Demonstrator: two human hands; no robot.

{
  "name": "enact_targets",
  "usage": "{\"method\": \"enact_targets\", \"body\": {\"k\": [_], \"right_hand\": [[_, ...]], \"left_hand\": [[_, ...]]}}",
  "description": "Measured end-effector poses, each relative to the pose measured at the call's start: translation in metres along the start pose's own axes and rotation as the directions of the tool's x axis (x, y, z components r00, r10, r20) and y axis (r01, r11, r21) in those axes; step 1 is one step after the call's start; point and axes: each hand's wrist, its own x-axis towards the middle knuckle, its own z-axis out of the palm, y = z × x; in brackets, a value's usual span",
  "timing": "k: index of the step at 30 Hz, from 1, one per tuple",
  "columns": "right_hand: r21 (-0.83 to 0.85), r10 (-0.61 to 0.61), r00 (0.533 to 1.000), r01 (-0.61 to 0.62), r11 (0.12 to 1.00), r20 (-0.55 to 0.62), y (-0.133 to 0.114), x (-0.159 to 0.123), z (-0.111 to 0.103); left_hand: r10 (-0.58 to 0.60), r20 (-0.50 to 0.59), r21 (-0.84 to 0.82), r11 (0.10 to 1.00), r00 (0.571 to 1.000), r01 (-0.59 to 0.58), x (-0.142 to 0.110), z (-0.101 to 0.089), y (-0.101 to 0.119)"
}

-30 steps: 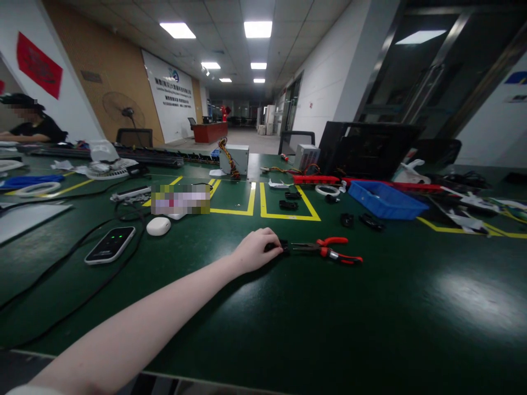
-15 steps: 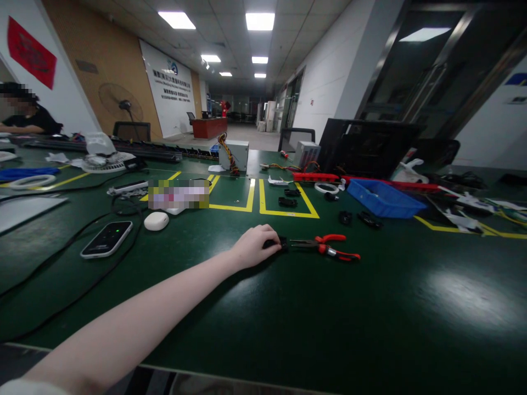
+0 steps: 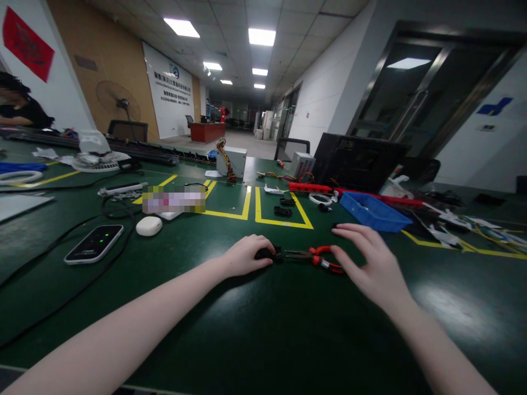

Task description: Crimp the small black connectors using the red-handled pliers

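Observation:
My left hand [image 3: 247, 255] rests on the green table, its fingers closed round a small black part [image 3: 276, 254] that sticks out past the fingertips. Just to the right lie long-nose pliers [image 3: 317, 258] with red and black handles, their jaws pointing at the black part. Over the ends of those handles hovers my right hand [image 3: 373, 263], thumb and fingers spread apart, with nothing held. Whether the thumb touches a handle I cannot tell. Beyond the hands, small black pieces [image 3: 283, 210] lie within a yellow-taped square.
A blue tray [image 3: 373, 213] stands behind my right hand, beside a red strip [image 3: 313, 187] and loose cables. To the left are a black-topped device with green lights [image 3: 94, 244], a white rounded case [image 3: 149, 226] and black cords. A person [image 3: 20, 107] sits far left.
My right hand has come into view from the right and is over the pliers' handles. My left hand still holds the black part. The whole view has shifted slightly.

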Motion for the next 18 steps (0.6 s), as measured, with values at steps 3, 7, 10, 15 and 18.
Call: {"method": "enact_targets", "body": {"k": [3,7,10,15,18], "right_hand": [[0.01,0.015,0.972,-0.018,1.0,0.236,0.015,0.0,0.022],[0.006,0.022,0.901,-0.027,1.0,0.433,0.033,-0.003,0.047],[0.01,0.01,0.887,-0.017,1.0,0.461,0.036,0.0,0.048],[-0.014,-0.026,0.909,0.035,0.999,0.417,0.033,0.006,0.042],[-0.046,-0.021,0.955,0.036,0.998,0.294,0.031,0.002,0.04]], "left_hand": [[-0.002,-0.009,-0.003,1.0,1.0,0.002,0.001,0.002,-0.004],[0.006,-0.019,-0.03,1.0,1.0,-0.007,0.001,0.002,-0.004],[-0.009,-0.04,-0.087,0.996,0.999,0.005,0.001,0.002,-0.003],[-0.022,-0.053,-0.115,0.993,0.998,0.016,0.001,0.003,-0.004],[-0.004,-0.05,-0.087,0.996,0.999,-0.001,0.001,0.004,-0.005]]}}
